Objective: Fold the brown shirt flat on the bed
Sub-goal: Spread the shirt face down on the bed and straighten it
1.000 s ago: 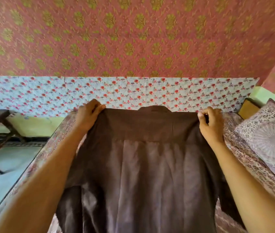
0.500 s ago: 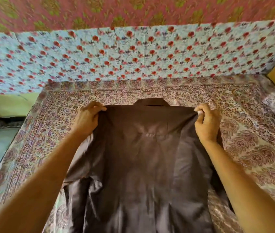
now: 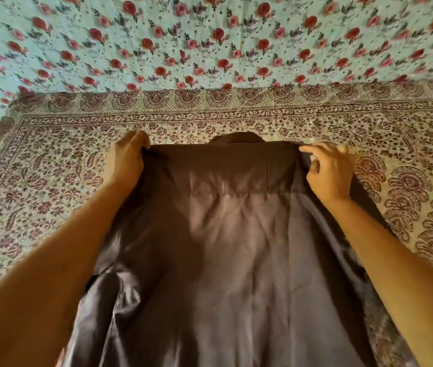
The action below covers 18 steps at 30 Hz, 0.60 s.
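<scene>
The brown shirt [image 3: 226, 247] is stretched back side up over the bed [image 3: 51, 186], which is covered by a paisley-printed sheet. Its collar points away from me near the far border of the sheet. My left hand [image 3: 125, 162] pinches the left shoulder of the shirt. My right hand [image 3: 326, 170] pinches the right shoulder. The shirt's body runs down toward me between my forearms, with a sleeve bunched at the lower left. The hem is out of view below the frame.
A pale blue cloth with red roses [image 3: 210, 41] hangs along the wall behind the bed. The sheet's patterned surface lies open on both sides of the shirt. A strip of green wall shows at the far left edge.
My head has tilted downward and both hands have lowered the shirt from mid-air toward the sheet. The pink upper wall, the stool and the pillow have left the view.
</scene>
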Available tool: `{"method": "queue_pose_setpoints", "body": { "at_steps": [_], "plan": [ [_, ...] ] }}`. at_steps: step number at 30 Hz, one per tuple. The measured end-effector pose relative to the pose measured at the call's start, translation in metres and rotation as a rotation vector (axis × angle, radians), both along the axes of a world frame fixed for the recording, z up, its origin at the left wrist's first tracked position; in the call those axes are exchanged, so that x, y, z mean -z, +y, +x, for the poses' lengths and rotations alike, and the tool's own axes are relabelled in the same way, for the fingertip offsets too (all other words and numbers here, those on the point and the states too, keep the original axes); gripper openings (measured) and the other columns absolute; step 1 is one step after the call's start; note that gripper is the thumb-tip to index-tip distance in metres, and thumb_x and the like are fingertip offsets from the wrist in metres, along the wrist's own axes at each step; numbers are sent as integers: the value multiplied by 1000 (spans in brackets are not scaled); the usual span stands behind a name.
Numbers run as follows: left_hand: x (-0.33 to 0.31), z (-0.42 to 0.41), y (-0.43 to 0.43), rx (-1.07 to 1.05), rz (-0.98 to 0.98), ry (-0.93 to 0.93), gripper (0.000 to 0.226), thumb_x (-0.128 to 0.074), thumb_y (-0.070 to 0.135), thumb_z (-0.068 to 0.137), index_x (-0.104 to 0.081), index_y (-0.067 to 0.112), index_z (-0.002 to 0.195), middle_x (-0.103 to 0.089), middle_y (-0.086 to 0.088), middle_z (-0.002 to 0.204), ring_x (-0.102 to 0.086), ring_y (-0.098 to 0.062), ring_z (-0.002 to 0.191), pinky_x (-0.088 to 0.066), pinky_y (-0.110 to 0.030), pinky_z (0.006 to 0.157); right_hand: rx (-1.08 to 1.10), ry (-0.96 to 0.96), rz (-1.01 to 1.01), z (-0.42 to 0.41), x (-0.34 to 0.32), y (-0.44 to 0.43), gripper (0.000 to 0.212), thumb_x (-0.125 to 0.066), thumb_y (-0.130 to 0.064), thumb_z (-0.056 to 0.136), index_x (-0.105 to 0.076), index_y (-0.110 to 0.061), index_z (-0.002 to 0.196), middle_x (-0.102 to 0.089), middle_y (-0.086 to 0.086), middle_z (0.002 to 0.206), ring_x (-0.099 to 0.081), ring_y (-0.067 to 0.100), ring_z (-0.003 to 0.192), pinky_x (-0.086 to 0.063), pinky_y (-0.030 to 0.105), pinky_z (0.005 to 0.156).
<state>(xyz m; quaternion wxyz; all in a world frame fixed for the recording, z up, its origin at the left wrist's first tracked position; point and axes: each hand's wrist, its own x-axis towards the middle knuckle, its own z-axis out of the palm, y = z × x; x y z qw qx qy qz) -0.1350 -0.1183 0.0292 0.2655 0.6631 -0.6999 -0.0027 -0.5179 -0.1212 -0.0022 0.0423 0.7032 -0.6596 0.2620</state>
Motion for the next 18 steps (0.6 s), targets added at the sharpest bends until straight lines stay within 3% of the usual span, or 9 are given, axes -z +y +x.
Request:
{"method": "queue_pose_setpoints", "body": {
  "at_steps": [2, 5, 8, 10, 13, 18],
  "plan": [
    [32, 0, -20, 74, 54, 20, 27, -38, -13, 56, -58, -1, 67, -58, -24, 78, -58, -35, 68, -40, -34, 58, 2, 8, 43, 0, 25, -20, 36, -50, 5, 77, -67, -17, 100, -68, 8, 93, -51, 37, 86, -34, 37, 77],
    [73, 1, -45, 86, 146, -11, 30, -36, -9, 58, -63, -2, 67, -63, -25, 86, -61, -37, 76, -50, -42, 68, 35, -25, 68, -4, 58, -44, 25, -50, -2, 79, -68, -17, 89, -69, 12, 84, -52, 38, 83, -40, 41, 77],
    [103, 0, -65, 17, 214, 43, 35, -40, -18, 69, -69, 0, 78, -67, -20, 97, -63, -36, 88, -51, -41, 80, 43, -25, 128, -1, 84, -59, 19, -47, -12, 80, -64, -15, 87, -67, 12, 83, -54, 40, 86, -43, 46, 83],
    [122, 3, -66, 0, 303, 17, 33, -47, -12, 78, -72, 7, 90, -67, -14, 106, -61, -33, 97, -47, -39, 89, 100, -25, 202, 2, 99, -60, 11, -53, -10, 83, -60, -11, 92, -65, 14, 88, -52, 41, 95, -43, 47, 81],
    [136, 10, -56, 71, 405, -5, 24, -55, 2, 86, -69, 11, 103, -64, -13, 113, -58, -31, 105, -40, -36, 95, 173, 14, 184, 0, 115, -54, 11, -55, -10, 86, -56, -8, 96, -63, 18, 90, -54, 41, 93, -41, 49, 79],
    [129, 14, -63, -51, 189, 65, 20, -54, 1, 87, -69, 8, 98, -64, -16, 108, -58, -31, 101, -42, -35, 90, 181, 54, 19, 4, 118, -61, 11, -47, -9, 89, -55, -9, 97, -63, 14, 94, -48, 36, 93, -30, 42, 78]
  ]
}}
